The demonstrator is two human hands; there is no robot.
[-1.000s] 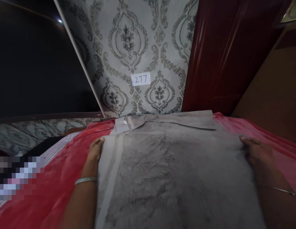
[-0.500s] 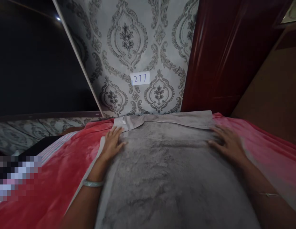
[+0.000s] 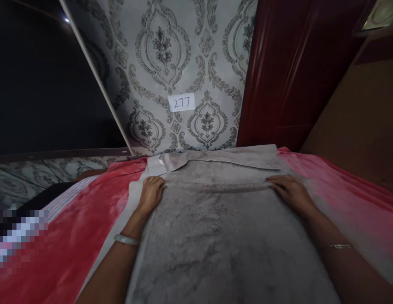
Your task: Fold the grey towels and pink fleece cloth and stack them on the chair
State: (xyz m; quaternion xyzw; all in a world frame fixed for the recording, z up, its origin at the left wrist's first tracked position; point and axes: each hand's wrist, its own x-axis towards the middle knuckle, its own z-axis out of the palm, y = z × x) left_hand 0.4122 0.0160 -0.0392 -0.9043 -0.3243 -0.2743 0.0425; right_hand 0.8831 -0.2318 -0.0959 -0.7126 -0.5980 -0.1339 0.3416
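Note:
A long grey towel (image 3: pixel 215 228) with a soft, rumpled pile lies lengthwise before me, its far end folded over (image 3: pixel 228 156). A pale border runs down its left side, and a small white tag (image 3: pixel 159 160) shows at the far left corner. My left hand (image 3: pixel 151 192) pinches the towel near its left edge, fingers bent and closed. Opposite it, my right hand (image 3: pixel 288 190) has its fingertips pressed together on the towel's right edge. Between the two hands a low crease (image 3: pixel 215 187) crosses the fabric.
Under the towel spreads a red and pink blanket (image 3: pixel 79 228). A dark television screen (image 3: pixel 50 84) stands at left. Behind are patterned wallpaper (image 3: pixel 212 55) with a paper label "277" (image 3: pixel 181 102) and a dark red door frame (image 3: pixel 279 71). A brown panel (image 3: pixel 361 114) is at right.
Both hands had spread fingers half a second ago; now the fingers are closed on the towel's two sides. The right hand has shifted slightly inward.

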